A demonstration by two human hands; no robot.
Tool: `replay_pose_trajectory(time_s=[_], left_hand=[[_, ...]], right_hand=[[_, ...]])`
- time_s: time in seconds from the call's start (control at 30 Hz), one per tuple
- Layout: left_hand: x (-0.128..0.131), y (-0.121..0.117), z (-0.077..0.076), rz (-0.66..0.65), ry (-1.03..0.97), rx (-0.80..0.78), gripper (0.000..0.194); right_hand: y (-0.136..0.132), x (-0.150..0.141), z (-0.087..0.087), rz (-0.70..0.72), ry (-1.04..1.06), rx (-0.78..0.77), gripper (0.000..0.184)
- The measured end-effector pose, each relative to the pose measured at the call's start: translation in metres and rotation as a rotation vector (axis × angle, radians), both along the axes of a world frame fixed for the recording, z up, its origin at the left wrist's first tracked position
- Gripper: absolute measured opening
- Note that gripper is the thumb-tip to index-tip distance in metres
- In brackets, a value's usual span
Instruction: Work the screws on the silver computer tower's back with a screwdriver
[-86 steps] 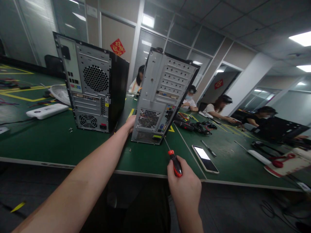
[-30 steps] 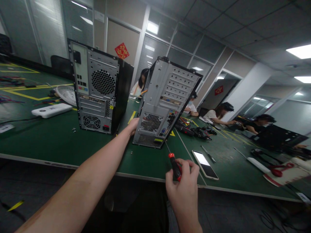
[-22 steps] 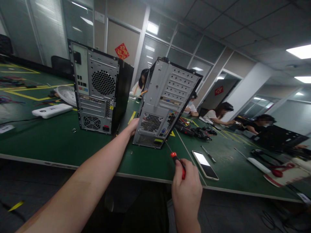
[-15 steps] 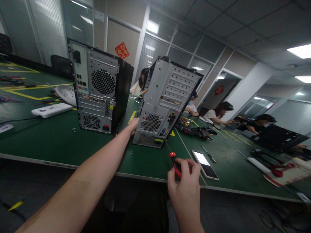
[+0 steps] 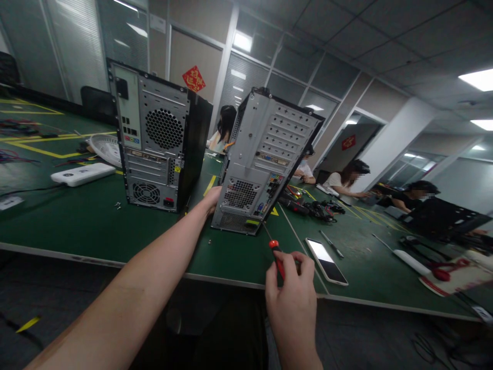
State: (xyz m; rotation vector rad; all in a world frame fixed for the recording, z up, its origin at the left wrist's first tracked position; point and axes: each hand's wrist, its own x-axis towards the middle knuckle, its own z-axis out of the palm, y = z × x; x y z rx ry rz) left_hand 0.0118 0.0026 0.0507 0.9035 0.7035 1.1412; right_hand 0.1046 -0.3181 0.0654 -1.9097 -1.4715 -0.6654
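Note:
A grey computer case point(image 5: 246, 164) stands tilted on the green table, its back panel facing me. My left hand point(image 5: 212, 199) reaches to the lower left side of this case, with its fingers hidden behind the edge. My right hand point(image 5: 292, 288) is closed around the handle of a red and black screwdriver point(image 5: 275, 248). The screwdriver's shaft points up and left, its tip at the lower right corner of the back panel, by a screw too small to make out clearly. Small screws point(image 5: 209, 241) lie on the table in front of the case.
A second computer case point(image 5: 154, 144) stands to the left, with loose screws point(image 5: 117, 205) near it. On the right lie a phone point(image 5: 326, 261), a pen-like rod point(image 5: 331, 243) and tangled black cables point(image 5: 319, 209). A white power bank-like box point(image 5: 83, 174) sits left. Other people work beyond.
My right fingers have shifted slightly around the screwdriver handle, and the handle shows turned a little. The tip stays at the same corner. My left hand and both cases keep their places.

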Motion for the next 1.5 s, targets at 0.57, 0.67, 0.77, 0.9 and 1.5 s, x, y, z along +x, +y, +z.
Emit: replay_pose_trajectory(time_s=[0.57,0.67,0.77,0.9,1.5], left_hand=[[0.003,0.007,-0.006,-0.021,-0.056,-0.006,0.019],[0.004,0.008,-0.007,-0.013,-0.038,-0.001,0.019],[0.003,0.009,-0.008,-0.018,-0.023,0.013,0.019],[0.002,0.006,-0.006,-0.013,0.003,0.001,0.022],[0.0,-0.005,0.004,0.005,-0.004,-0.029,0.028]], right_hand=[[-0.001,0.018,0.0,0.028,0.116,0.124,0.031],[-0.001,0.02,-0.006,0.052,0.101,0.119,0.028],[-0.002,0.02,-0.012,0.061,0.089,0.104,0.025],[-0.004,0.023,-0.016,0.072,0.071,0.11,0.023],[-0.002,0.064,0.049,0.228,-0.212,-0.164,0.018]])
